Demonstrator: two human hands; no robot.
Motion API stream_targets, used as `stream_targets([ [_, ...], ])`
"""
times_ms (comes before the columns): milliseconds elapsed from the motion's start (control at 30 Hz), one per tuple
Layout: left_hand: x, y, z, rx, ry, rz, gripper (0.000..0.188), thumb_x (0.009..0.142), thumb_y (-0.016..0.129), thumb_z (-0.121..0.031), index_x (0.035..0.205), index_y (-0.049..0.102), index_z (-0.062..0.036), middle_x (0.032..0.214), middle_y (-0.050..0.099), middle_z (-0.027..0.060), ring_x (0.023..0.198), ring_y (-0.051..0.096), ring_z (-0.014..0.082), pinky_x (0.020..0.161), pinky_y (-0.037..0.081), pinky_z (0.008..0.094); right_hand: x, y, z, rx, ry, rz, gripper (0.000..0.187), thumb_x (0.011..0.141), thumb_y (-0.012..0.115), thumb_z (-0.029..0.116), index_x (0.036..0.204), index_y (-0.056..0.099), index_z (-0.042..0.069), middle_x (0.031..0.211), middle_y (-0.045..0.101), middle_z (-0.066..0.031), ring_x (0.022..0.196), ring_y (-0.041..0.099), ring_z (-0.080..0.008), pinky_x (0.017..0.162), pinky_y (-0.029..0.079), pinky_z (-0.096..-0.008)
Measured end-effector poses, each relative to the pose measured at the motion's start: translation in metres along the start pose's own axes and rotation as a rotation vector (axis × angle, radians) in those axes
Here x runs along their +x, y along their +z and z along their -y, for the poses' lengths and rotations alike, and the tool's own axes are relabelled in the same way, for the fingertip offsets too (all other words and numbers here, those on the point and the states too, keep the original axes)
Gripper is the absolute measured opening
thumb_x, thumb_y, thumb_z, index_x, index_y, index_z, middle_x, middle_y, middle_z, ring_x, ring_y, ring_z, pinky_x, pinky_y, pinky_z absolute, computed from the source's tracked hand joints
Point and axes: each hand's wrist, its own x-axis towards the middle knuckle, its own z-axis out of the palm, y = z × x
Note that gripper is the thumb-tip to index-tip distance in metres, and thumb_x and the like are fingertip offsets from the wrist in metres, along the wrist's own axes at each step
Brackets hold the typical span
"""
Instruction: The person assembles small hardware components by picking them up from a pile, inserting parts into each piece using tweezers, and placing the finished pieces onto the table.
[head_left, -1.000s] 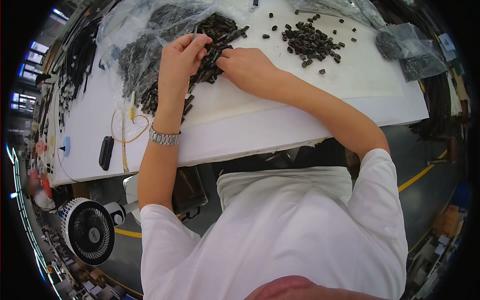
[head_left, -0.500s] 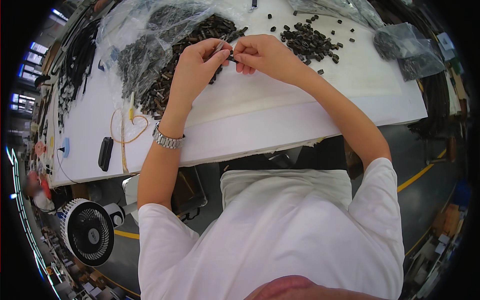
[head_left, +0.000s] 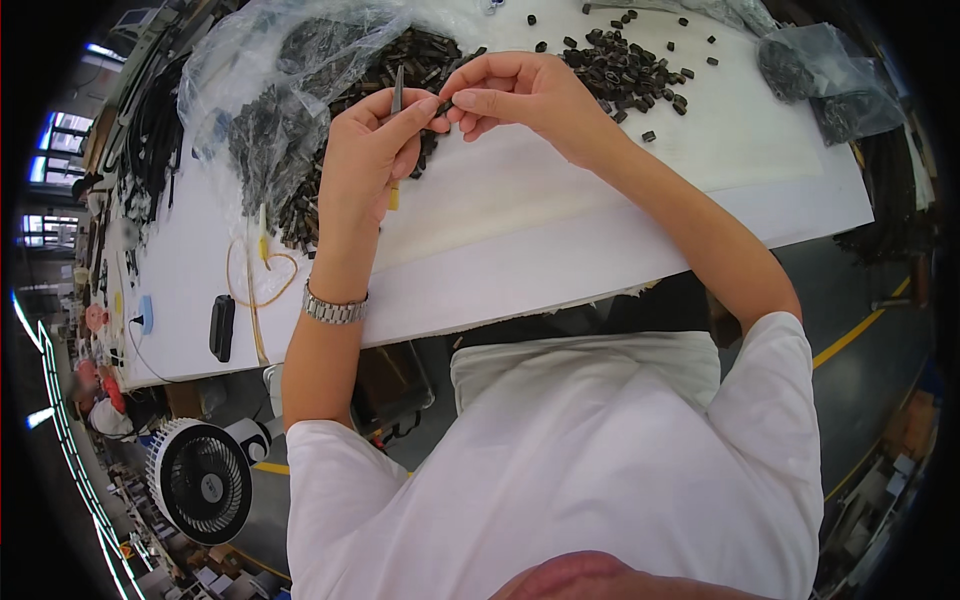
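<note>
Above the table my left hand (head_left: 372, 145) is closed around a slim, pointed metal tool (head_left: 398, 88). Its point sticks up past the fingers, and a yellow end shows below the palm. Between the fingertips of both hands is a small dark piece (head_left: 444, 107), which my right hand (head_left: 530, 92) pinches at thumb and forefinger. Fingers cover most of that piece. Behind my left hand lies a large heap of small dark pieces (head_left: 425, 52), partly under clear plastic sheeting (head_left: 290, 60). Beyond my right hand is a looser pile of short black pieces (head_left: 625, 70).
A filled clear bag (head_left: 840, 85) lies at the table's far right. On the left are a black oblong object (head_left: 221, 328), a yellowish cord loop (head_left: 262, 300) and black strips (head_left: 150, 130). A white fan (head_left: 205, 482) stands below the table's left edge.
Both hands have shifted slightly left. The left hand has turned, so the tool's point now stands upright and its yellow end shows. The whole view has tilted a little.
</note>
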Motion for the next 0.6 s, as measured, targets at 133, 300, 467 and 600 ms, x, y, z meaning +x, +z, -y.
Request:
stream_targets([
  [133, -0.004, 0.002, -0.001, -0.083, -0.017, 0.027, 0.021, 0.101, 0.072, -0.015, 0.113, 0.072, 0.0023, 0.088, 0.075, 0.0082, 0.050, 0.041, 0.0004, 0.045, 0.027, 0.0184, -0.004, 0.003, 0.000, -0.053, -0.073, 0.031, 0.023, 0.102, 0.071, 0.017, 0.117, 0.075, -0.001, 0.096, 0.076, -0.0068, 0.085, 0.071, -0.0112, 0.081, 0.061, -0.0293],
  [300, -0.006, 0.002, -0.004, -0.030, 0.009, 0.091, 0.020, 0.100, 0.073, -0.016, 0.110, 0.073, 0.0010, 0.086, 0.077, 0.0089, 0.050, 0.041, 0.0003, 0.044, 0.026, 0.0193, -0.004, -0.006, -0.002, -0.031, -0.033, -0.032, 0.021, 0.102, 0.073, 0.017, 0.114, 0.076, 0.000, 0.095, 0.075, -0.0052, 0.082, 0.070, -0.0106, 0.079, 0.059, -0.0279],
  [467, -0.002, 0.002, -0.012, 0.014, 0.022, 0.151, 0.018, 0.099, 0.074, -0.015, 0.104, 0.076, 0.0014, 0.087, 0.078, 0.0093, 0.049, 0.040, -0.0003, 0.044, 0.025, 0.0194, -0.001, -0.010, 0.003, -0.069, -0.024, -0.009, 0.020, 0.102, 0.073, 0.017, 0.112, 0.077, 0.000, 0.094, 0.075, -0.0047, 0.081, 0.070, -0.0105, 0.078, 0.059, -0.0276],
  [600, -0.010, -0.013, -0.012, 0.063, 0.006, 0.175, 0.020, 0.100, 0.072, -0.015, 0.109, 0.074, 0.0025, 0.087, 0.077, 0.0103, 0.048, 0.041, -0.0003, 0.043, 0.027, 0.0173, 0.004, 0.003, 0.007, -0.150, 0.023, 0.021, 0.018, 0.100, 0.074, 0.015, 0.109, 0.076, -0.001, 0.095, 0.075, -0.0053, 0.081, 0.069, -0.0107, 0.078, 0.058, -0.0267],
])
